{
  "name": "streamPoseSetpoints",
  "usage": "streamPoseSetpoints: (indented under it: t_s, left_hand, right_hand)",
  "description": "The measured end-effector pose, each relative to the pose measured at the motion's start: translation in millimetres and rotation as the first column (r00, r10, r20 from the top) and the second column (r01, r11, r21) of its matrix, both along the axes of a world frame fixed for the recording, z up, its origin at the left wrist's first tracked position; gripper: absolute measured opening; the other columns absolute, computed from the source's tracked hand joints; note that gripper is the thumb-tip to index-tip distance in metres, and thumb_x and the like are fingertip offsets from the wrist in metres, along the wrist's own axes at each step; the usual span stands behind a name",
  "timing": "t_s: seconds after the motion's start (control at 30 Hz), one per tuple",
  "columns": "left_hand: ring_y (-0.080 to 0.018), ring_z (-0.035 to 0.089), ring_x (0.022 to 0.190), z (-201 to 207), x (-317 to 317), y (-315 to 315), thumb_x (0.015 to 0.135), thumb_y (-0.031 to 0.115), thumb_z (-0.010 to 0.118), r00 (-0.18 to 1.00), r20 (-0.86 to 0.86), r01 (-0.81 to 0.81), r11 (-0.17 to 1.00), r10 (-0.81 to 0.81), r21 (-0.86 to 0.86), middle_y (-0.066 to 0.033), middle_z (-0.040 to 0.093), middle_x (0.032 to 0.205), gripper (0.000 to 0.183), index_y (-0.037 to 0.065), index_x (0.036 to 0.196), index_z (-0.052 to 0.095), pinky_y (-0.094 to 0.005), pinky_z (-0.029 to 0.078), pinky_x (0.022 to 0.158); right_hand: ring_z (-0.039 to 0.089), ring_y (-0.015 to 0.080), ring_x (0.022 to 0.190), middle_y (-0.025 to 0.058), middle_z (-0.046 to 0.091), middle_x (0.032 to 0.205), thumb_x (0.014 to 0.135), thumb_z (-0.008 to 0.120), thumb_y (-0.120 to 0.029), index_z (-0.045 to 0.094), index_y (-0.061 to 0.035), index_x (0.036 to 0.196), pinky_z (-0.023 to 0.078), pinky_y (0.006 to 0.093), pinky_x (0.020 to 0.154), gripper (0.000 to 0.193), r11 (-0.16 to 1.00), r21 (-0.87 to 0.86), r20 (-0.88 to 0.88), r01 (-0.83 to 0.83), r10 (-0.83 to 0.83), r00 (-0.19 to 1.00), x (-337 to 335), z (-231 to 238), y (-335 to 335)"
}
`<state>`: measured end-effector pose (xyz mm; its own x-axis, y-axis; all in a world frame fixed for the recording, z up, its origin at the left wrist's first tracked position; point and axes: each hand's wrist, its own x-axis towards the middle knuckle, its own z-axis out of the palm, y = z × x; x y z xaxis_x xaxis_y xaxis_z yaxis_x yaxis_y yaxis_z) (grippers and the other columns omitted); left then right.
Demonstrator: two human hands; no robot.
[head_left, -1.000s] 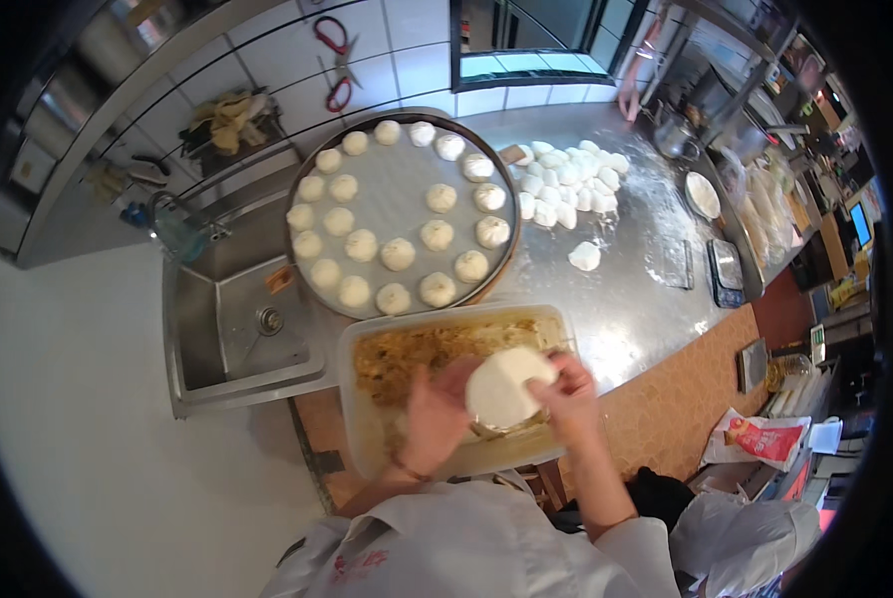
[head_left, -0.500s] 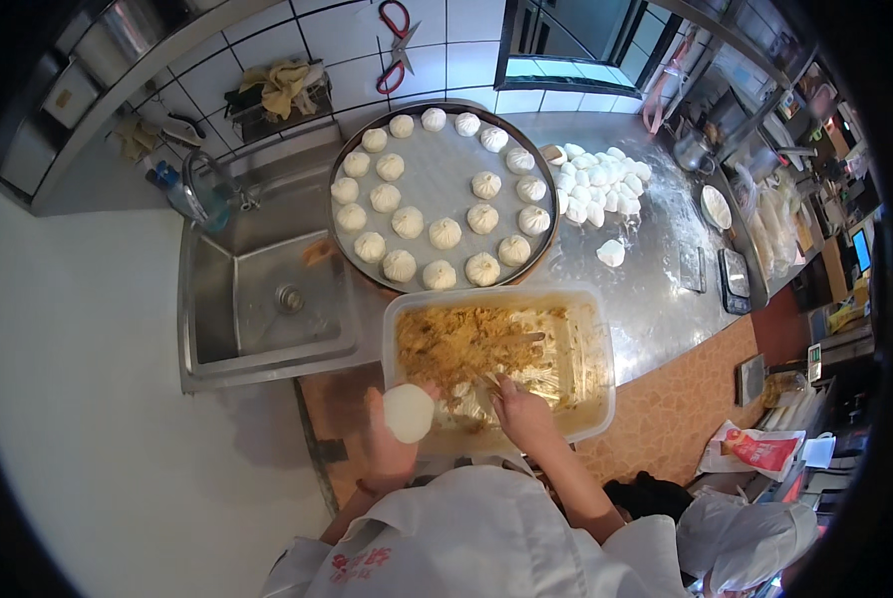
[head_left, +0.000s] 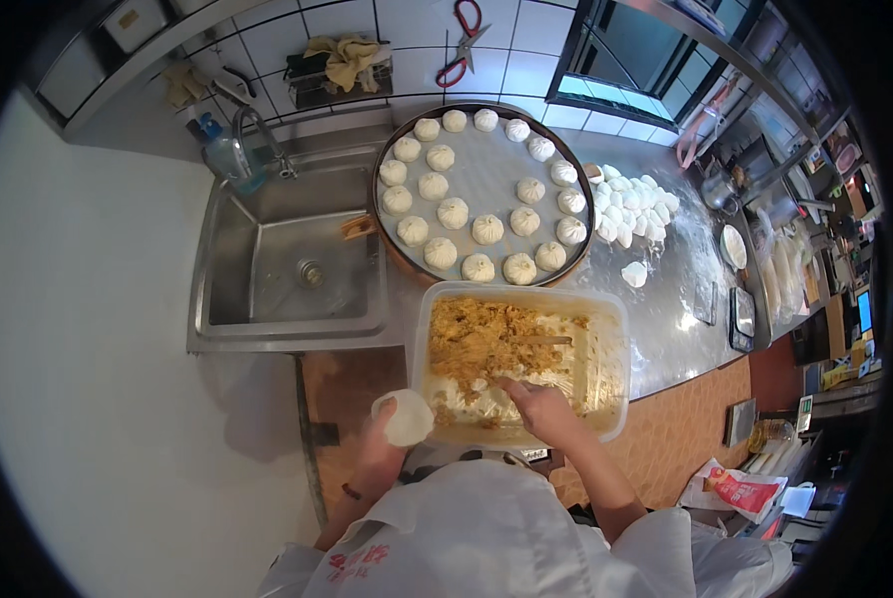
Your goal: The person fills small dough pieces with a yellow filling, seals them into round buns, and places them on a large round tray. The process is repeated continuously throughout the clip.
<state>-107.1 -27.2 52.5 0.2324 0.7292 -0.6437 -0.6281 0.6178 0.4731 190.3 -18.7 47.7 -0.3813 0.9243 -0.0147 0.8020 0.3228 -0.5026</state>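
A round, flat dough wrapper [head_left: 408,419] lies on my left hand [head_left: 378,448], the thumb over its edge. It is beside the left wall of a clear plastic tub [head_left: 619,384], which holds crumbly yellow-brown filling [head_left: 491,339]. Over the tub's near side is my right hand [head_left: 546,411], its fingers closed and pointing into the filling. What they grip is too small to make out. A stick-like handle [head_left: 546,341] lies in the filling, apart from my fingers. Beyond the tub, a large round tray [head_left: 486,174] carries several pleated buns [head_left: 487,229].
A steel sink [head_left: 297,284] with a tap [head_left: 267,140] is at left. Dough pieces [head_left: 631,204] sit on the floured steel counter [head_left: 666,299] at right, near a scale [head_left: 742,317] and a bowl [head_left: 733,246]. Red-handled scissors [head_left: 459,45] hang on the wall.
The view has shifted, so the tray and tub appear further right. The wrapper stays on my left hand. My right hand remains over the filling, with its fingers at a slightly different angle.
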Motion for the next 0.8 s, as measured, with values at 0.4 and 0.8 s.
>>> streamPoseSetpoints:
  t_s: [0.4,0.8]
  left_hand:
    - [-0.0250,0.064,0.111,-10.2,-10.0,-18.5,0.102,0.025,0.053,0.990,-0.045,-0.133,0.988,0.137,0.082,-0.0149,0.065,0.120,0.038,-0.004,0.128,0.057,-0.0378,0.053,0.094]
    - [-0.0231,0.066,0.102,-31.9,1.5,-26.9,0.100,0.029,0.057,0.967,-0.173,-0.171,0.981,0.186,0.094,-0.0143,0.067,0.114,0.042,-0.005,0.125,0.059,-0.0351,0.054,0.088]
  right_hand:
    - [0.064,0.0273,0.060,0.0119,0.058,0.081,0.085,0.058,-0.007,0.035,-0.0134,0.155,0.052,0.0402,0.046,0.074,0.956,0.100,0.404,-0.277,0.215,0.889,-1.6,-93.6,18.6]
    - [0.065,0.0418,0.068,0.0222,0.066,0.081,0.081,0.057,0.000,0.042,-0.0118,0.149,0.053,0.0506,0.062,0.070,0.974,-0.189,0.109,-0.126,0.148,0.983,-21.1,-89.0,24.6]
